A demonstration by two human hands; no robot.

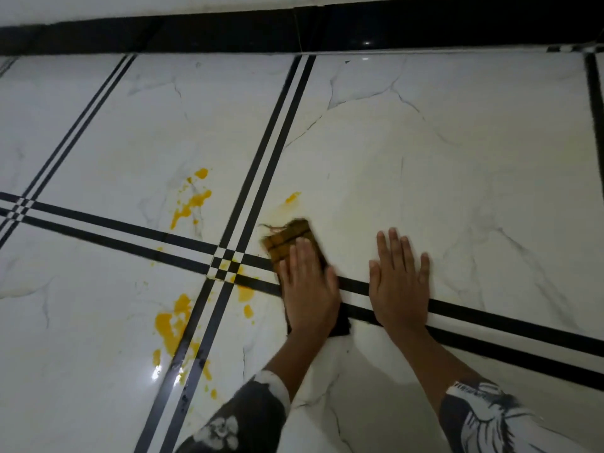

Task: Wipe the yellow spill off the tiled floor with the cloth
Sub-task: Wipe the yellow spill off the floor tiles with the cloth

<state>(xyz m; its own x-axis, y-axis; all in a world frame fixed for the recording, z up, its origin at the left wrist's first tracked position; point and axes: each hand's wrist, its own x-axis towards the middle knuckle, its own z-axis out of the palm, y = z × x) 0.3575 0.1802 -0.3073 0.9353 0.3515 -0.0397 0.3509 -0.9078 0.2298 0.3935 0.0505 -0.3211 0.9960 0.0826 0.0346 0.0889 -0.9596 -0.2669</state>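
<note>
Yellow spill lies in patches on the white marble-look tiled floor [425,165]: one splash [192,202] on the far tile, a large one [171,325] by the black grout stripes at lower left, small blobs [245,293] near the stripe crossing, and a smear [292,197] just beyond the cloth. The brown and dark cloth [287,240] lies flat over the stripe to the right of the crossing. My left hand [309,289] presses on it, fingers together, and looks blurred. My right hand [400,279] rests flat on the bare tile beside it, fingers spread, holding nothing.
A black skirting band [425,34] runs along the far wall. Double black stripes [281,132] cross the floor between tiles. A wet glint [157,372] shows near the lower spill. Patterned sleeves cover both forearms at the bottom.
</note>
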